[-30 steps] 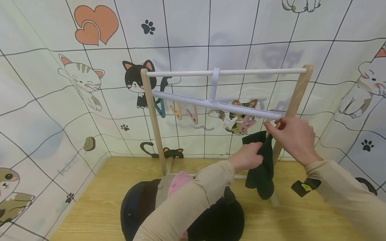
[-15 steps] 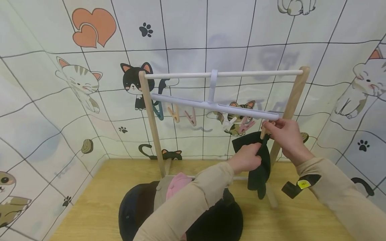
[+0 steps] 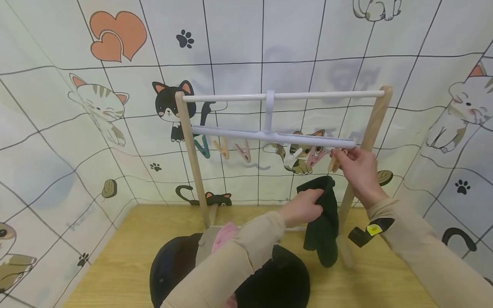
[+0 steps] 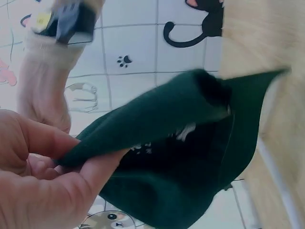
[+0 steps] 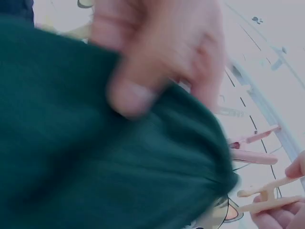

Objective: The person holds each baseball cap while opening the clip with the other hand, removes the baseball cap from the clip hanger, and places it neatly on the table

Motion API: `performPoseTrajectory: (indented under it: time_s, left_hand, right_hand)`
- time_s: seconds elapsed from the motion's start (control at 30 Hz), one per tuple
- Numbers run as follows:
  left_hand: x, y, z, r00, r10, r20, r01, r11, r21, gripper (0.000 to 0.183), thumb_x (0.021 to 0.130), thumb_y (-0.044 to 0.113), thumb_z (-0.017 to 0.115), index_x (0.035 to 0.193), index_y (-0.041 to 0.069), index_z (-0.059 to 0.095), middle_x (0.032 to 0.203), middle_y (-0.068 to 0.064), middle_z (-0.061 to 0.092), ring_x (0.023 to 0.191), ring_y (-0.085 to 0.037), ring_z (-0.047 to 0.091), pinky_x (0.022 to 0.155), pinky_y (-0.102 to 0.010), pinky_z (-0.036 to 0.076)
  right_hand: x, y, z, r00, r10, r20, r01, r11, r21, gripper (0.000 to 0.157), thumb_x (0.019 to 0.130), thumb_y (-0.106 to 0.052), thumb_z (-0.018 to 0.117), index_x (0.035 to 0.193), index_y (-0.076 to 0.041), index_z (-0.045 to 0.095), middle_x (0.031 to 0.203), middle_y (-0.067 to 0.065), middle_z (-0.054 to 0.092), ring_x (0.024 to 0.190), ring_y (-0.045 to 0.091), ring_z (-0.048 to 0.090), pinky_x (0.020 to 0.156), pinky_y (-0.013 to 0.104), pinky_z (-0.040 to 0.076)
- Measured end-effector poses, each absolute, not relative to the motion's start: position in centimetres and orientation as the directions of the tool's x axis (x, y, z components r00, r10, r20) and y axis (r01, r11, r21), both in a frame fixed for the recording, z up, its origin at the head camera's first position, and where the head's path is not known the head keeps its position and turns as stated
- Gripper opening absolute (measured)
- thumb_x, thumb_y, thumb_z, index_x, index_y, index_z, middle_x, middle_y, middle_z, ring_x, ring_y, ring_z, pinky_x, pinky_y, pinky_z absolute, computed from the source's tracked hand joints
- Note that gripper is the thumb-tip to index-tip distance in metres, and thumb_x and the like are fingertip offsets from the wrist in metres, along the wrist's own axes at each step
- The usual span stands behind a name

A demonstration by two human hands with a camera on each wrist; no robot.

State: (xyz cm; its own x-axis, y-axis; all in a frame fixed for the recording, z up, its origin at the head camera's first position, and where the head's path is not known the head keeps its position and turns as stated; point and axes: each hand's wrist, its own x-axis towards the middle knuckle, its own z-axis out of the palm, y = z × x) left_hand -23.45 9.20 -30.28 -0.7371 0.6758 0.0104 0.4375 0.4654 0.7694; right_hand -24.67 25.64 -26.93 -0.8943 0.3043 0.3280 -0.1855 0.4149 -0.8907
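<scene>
A limp dark green cloth item (image 3: 323,229) with a pouch-like opening hangs from my left hand (image 3: 302,207), which pinches its upper edge. White printed marks (image 4: 186,132) show inside it in the left wrist view. My right hand (image 3: 360,173) pinches a light peach clothespin (image 3: 334,162) just under the right end of a pale lilac hanger (image 3: 269,136). Close up in the right wrist view, the clothespin (image 5: 269,194) lies between finger and thumb, with no cloth in it. The cloth's top edge sits a little below the clothespin, apart from it.
The hanger hooks over the white rail (image 3: 327,95) of a wooden stand. Along it hang teal (image 3: 202,146), peach (image 3: 221,149), dusty pink (image 3: 244,152), white (image 3: 293,159) and rose (image 3: 316,157) clothespins. A pile of caps (image 3: 173,265) lies on the wooden table (image 3: 111,256).
The green cloth has dropped away from the clothespin as my left hand moved down and left. The hanger's right end has risen, so it hangs nearer level. My right hand keeps its pinch.
</scene>
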Motion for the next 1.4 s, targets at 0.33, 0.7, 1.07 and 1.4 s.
performPoseTrajectory:
  time_s: [0.33, 0.7, 1.07, 1.4]
  left_hand:
    - [-22.5, 4.5, -32.3, -0.722, 0.682, -0.118, 0.216, 0.385, 0.897, 0.054, 0.097, -0.003, 0.042, 0.149, -0.004, 0.027, 0.154, -0.013, 0.028, 0.141, -0.023, 0.026, 0.110, -0.033, 0.027]
    - [-20.8, 0.2, -35.2, -0.779, 0.614, -0.129, 0.102, 0.327, 0.940, 0.061, 0.095, -0.004, 0.045, 0.151, 0.003, 0.023, 0.155, -0.011, 0.025, 0.141, -0.026, 0.024, 0.110, -0.045, 0.026]
    - [-17.9, -2.6, -38.6, -0.839, 0.531, -0.117, -0.018, 0.188, 0.982, 0.076, 0.085, -0.014, 0.046, 0.152, 0.003, 0.015, 0.156, -0.015, 0.018, 0.141, -0.030, 0.020, 0.109, -0.052, 0.022]
    - [-15.8, -3.3, -39.8, -0.867, 0.497, -0.047, 0.101, 0.266, 0.959, 0.060, 0.086, -0.010, 0.051, 0.139, 0.006, 0.028, 0.137, -0.017, 0.045, 0.122, -0.028, 0.045, 0.101, -0.050, 0.035]
  right_hand:
    - [-25.5, 26.2, -26.5, -0.866, 0.404, 0.294, -0.251, 0.158, -0.955, 0.045, 0.093, -0.022, 0.064, 0.125, 0.008, 0.057, 0.080, -0.012, 0.067, 0.076, 0.004, 0.059, 0.069, 0.014, 0.049]
    - [-25.1, 26.6, -26.7, -0.895, 0.353, 0.274, -0.285, 0.021, -0.958, 0.039, 0.090, -0.021, 0.069, 0.117, 0.004, 0.057, 0.083, -0.007, 0.071, 0.078, 0.006, 0.066, 0.069, 0.017, 0.052]
    - [-24.5, 27.3, -27.1, -0.932, 0.259, 0.252, -0.276, -0.061, -0.959, 0.022, 0.088, -0.021, 0.072, 0.104, -0.008, 0.064, 0.083, -0.004, 0.070, 0.078, 0.006, 0.067, 0.069, 0.018, 0.052]
    - [-23.8, 28.0, -28.1, -0.953, 0.189, 0.237, -0.253, -0.070, -0.965, 0.020, 0.090, -0.022, 0.069, 0.105, -0.010, 0.061, 0.089, -0.007, 0.069, 0.083, 0.004, 0.065, 0.073, 0.017, 0.051]
